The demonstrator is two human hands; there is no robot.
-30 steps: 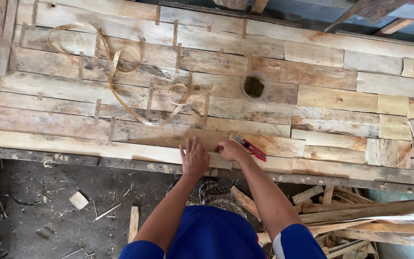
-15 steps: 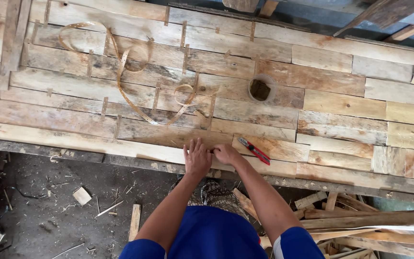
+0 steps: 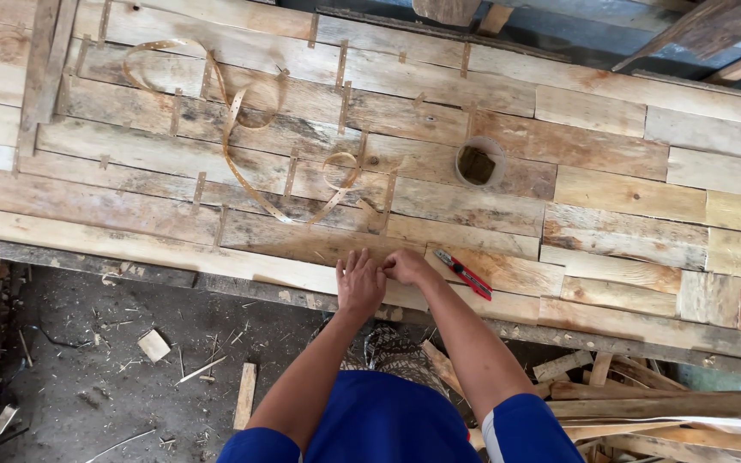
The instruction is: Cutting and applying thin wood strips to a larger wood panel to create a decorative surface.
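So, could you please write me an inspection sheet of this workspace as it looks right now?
Surface: panel of joined wooden planks, weathered, with small strips across the seams.
Job's things: red-handled pliers lying beside the right hand.
Clutter: curled thin strap on the planks; small round container.
Hands: left hand flat on the near edge; right hand touching it, fingers bent.
Cables: nothing seen.
Surroundings: dirt floor with wood offcuts; stacked sticks at right.

Rough carpentry workshop, tabletop [image 3: 628,193] pieced from mismatched reclaimed planks joined by small metal strips, coiled strapping band [image 3: 242,129] lying on it, red-handled pliers [image 3: 465,274], offcuts and splinters on the dirt floor [image 3: 87,360], stacked timber scraps [image 3: 645,403] at right
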